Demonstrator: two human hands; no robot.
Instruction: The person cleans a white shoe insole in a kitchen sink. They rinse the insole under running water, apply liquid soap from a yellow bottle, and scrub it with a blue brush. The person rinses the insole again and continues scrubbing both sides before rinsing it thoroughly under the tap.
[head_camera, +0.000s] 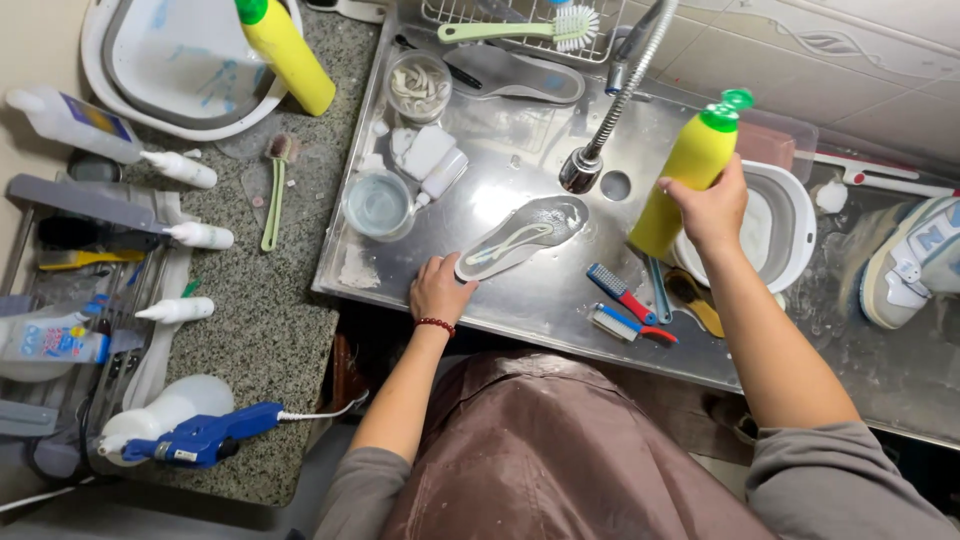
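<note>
Two hands at work over the steel sink tray (520, 170). My left hand (440, 290), fingers pressed flat together, pins the heel of a grey insole (520, 240) lying wet-side up near the faucet base. My right hand (712, 208) wraps a yellow green-capped bottle (685, 170), tilted toward it. Another such bottle (285, 50) stands on the counter

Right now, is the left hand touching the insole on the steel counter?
Touching. The head view shows the left hand with fingertips resting on the near end of the insole; no gap shows.

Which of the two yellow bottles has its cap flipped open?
The yellow bottle held in the right hand over the steel sink; its green cap is flipped open. The other yellow bottle, on the granite counter, is closed.
</note>
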